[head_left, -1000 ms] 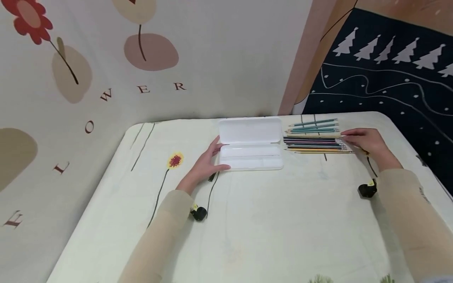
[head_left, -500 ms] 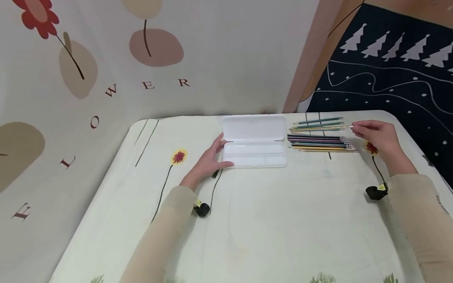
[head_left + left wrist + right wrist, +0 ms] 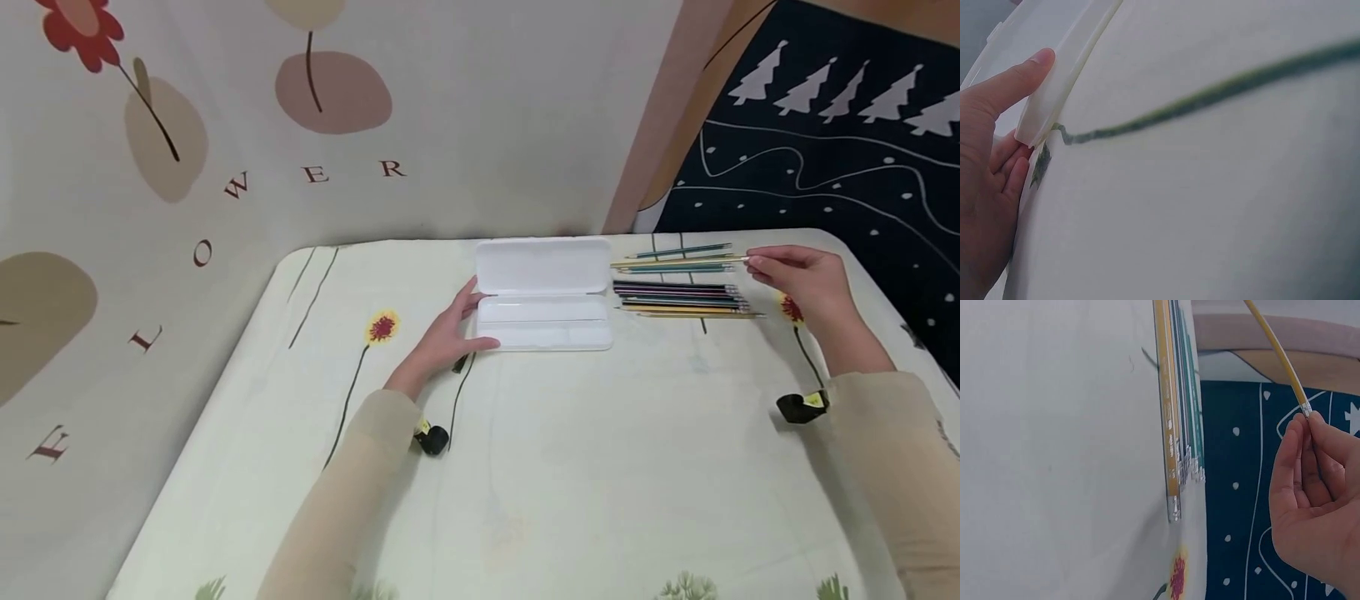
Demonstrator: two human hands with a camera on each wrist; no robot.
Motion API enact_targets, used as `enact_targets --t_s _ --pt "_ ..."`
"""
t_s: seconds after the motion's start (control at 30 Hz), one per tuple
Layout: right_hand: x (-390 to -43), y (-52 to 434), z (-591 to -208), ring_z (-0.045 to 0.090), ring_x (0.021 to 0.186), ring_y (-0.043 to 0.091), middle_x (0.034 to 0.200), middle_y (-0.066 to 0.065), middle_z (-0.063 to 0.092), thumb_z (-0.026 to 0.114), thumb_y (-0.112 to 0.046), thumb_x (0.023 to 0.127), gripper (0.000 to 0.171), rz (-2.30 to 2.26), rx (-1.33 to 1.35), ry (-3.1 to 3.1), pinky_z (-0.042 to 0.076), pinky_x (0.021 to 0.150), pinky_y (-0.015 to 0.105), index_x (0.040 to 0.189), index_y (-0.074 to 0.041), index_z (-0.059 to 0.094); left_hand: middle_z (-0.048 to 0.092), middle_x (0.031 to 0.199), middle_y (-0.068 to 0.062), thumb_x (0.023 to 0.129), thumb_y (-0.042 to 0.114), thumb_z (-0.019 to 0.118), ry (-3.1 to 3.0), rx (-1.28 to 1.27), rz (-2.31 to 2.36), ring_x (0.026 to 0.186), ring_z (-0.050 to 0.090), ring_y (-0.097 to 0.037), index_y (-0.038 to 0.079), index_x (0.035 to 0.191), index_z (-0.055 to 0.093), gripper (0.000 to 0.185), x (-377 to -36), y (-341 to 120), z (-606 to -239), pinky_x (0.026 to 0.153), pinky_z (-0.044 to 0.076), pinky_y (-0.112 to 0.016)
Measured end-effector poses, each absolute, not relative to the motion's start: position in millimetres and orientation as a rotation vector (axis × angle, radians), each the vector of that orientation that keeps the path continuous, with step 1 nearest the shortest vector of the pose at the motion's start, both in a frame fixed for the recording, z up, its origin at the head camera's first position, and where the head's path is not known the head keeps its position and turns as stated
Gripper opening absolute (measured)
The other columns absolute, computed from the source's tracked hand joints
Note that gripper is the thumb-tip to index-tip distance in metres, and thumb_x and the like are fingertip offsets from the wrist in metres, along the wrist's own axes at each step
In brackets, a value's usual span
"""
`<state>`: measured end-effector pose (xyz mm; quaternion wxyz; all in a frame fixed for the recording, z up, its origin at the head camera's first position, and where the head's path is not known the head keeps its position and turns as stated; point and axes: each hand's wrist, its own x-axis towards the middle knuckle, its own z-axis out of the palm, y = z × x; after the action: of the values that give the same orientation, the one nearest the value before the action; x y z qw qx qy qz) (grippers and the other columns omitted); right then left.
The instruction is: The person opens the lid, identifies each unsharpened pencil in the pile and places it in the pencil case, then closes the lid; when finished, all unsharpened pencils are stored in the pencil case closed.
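From the head view I see my right hand (image 3: pixel 806 279) at the far right of the worktop (image 3: pixel 570 467), pinching the eraser end of a yellow pencil (image 3: pixel 678 262) that lies out toward the left, over the teal pencils (image 3: pixel 678 250) at the back. The main row of pencils (image 3: pixel 686 298) sits just nearer me, close beside the open white pencil case (image 3: pixel 543 292). My left hand (image 3: pixel 450 333) rests against the case's left end, thumb along the front edge — steadying it, I judge.

The left wrist view shows the thumb (image 3: pixel 1013 84) curled onto the case's rim (image 3: pixel 1066 81) and the other fingers tucked against its end. That hold is only on a corner; if the pencil's tip knocks the tray, the light case could pivot or slide on the cloth.

In the right wrist view the fingertips (image 3: pixel 1310 434) are closed on the pencil's metal ferrule (image 3: pixel 1304 411) alone, with the whole shaft cantilevered away. That is my main worry — held so far from its middle, the pencil may swing or slip out of the pinch. Its far tip is out of this frame, so I cannot tell how high it rides above the others; if it is low, it could catch the row (image 3: pixel 1175 412) and scatter or roll pencils toward the worktop's right edge, which is close here.
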<state>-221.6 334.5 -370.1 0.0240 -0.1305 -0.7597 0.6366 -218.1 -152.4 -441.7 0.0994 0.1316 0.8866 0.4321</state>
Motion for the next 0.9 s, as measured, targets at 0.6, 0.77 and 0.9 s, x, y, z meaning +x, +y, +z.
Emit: enact_targets --t_s 0.6,0.77,0.9 --pt "-209 332 -355 0.068 0.076 0.001 0.088 -0.010 0.069 0.080 -0.022 0.069 0.040 2.188 -0.404 -2.079 0.053 0.066 0.012 0.107 -0.011 0.072 0.034 0.150 0.005 0.074 0.044 0.078 2.631 0.395 1.275 0.138 0.033 -0.018 0.036 0.151 0.000 0.110 -220 -153 -444 0.116 0.023 -0.040" --pt "-205 328 -355 0.069 0.075 0.003 0.087 -0.007 0.071 0.081 -0.017 0.070 0.034 2.241 -0.351 -2.018 0.054 0.067 0.014 0.102 -0.009 0.073 0.034 0.150 0.005 0.074 0.043 0.078 2.633 0.396 1.267 0.138 0.033 -0.019 0.036 0.151 0.000 0.110 -221 -153 -443 0.116 0.023 -0.041" --pt "-201 321 -358 0.069 0.076 0.004 0.087 -0.006 0.071 0.079 -0.013 0.073 0.029 2.233 -0.286 -2.015 0.054 0.068 0.014 0.101 -0.007 0.073 0.034 0.150 0.005 0.073 0.044 0.078 2.639 0.391 1.246 0.138 0.033 -0.019 0.035 0.151 -0.001 0.111 -220 -152 -442 0.116 0.024 -0.040"
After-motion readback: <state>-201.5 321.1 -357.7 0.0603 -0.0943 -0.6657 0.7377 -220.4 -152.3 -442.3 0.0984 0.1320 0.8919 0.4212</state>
